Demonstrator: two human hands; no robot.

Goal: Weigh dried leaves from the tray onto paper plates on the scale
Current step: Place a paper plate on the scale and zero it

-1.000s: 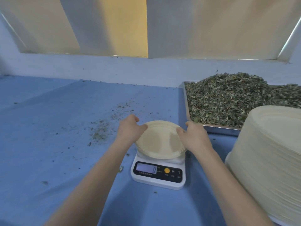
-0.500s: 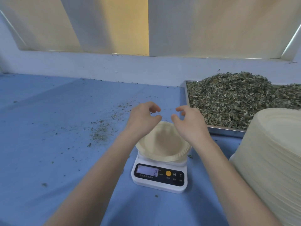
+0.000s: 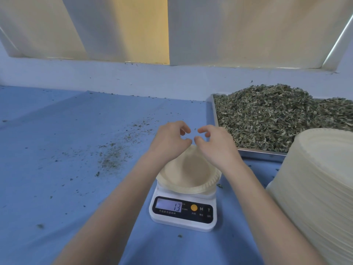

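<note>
1. We record a blue table (image 3: 57,150) that carries every item and fills most of the view.
2. We find a tall stack of plates (image 3: 317,188) at the near right, standing on the table just in front of the tray.
3. We note a metal tray (image 3: 257,151) at the far right, heaped with dried leaves (image 3: 271,115); the heap rises above the tray's rim.
4. We see a white scale (image 3: 183,213) on the table, near centre, left of the stack. Its display reads 13.
5. We find one empty plate (image 3: 187,173) seated on the scale, tilted slightly, its crimped rim overhanging the platform.
6. We observe the left hand (image 3: 170,140) above the plate's far left edge, fingers curled, nothing visible between them. Whether its heel touches the rim, we cannot tell.
7. We observe the right hand (image 3: 215,144) above the plate's far right edge, fingers likewise curled and holding nothing visible. The fingertips of the two hands lie close together but apart.
8. We record loose crumbs (image 3: 112,155) scattered on the table left of the scale, with smaller flecks near the scale's base.
</note>
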